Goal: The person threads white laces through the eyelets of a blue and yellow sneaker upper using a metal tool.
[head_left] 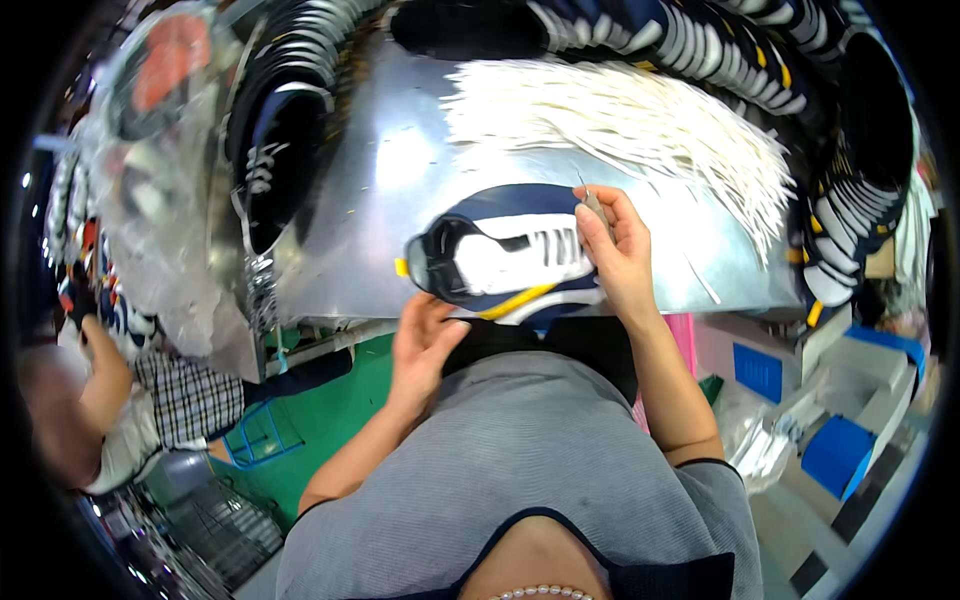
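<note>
A navy shoe upper (515, 202) with a white middle, a yellow stripe and a yellow heel tab lies sideways at the near edge of the metal table, its collar toward the left. My right hand (622, 255) is at the toe end, thumb and fingers closed round the short brownish handle of a hook-like hand tool (594, 206); the thin metal tip points away from me. My left hand (418, 350) is by the heel, fingers loosely curled and thumb apart, fingertips at the lower edge of the upper. Whether they press on it is hard to tell.
White shoelaces (620, 110) lie in a broad pile beyond the upper, on the metal table (350, 250). Rows of shoe uppers (680, 40) line the back, left and right. A plastic-wrapped bundle (165, 200) stands far left. Another person (100, 400) is at left; blue-and-white bins (840, 455) are lower right.
</note>
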Motion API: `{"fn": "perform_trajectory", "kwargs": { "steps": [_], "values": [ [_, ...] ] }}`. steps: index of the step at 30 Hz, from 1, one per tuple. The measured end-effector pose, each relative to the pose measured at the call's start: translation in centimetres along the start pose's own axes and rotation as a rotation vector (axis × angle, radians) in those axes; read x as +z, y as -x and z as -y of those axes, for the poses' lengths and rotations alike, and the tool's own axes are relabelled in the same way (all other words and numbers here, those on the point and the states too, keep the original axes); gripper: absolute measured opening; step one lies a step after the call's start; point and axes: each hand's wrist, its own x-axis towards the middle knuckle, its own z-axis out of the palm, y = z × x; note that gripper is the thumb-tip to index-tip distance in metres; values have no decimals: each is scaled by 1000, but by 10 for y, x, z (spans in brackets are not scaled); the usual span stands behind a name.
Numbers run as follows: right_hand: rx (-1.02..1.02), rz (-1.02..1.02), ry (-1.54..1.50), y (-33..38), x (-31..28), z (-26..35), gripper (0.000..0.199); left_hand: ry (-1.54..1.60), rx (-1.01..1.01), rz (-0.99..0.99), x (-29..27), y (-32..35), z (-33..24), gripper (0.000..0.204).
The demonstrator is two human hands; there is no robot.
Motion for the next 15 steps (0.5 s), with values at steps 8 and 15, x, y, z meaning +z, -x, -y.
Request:
{"fn": "perform_trajectory", "kwargs": {
  "steps": [8,15],
  "values": [
    [106,235,-133,-18,41,29,19,332,251,207,-1,-24,-119,68],
    [-33,-41,238,-31,3,15,5,-1391,471,-341,-52,-142,-115,45]
  ]
}}
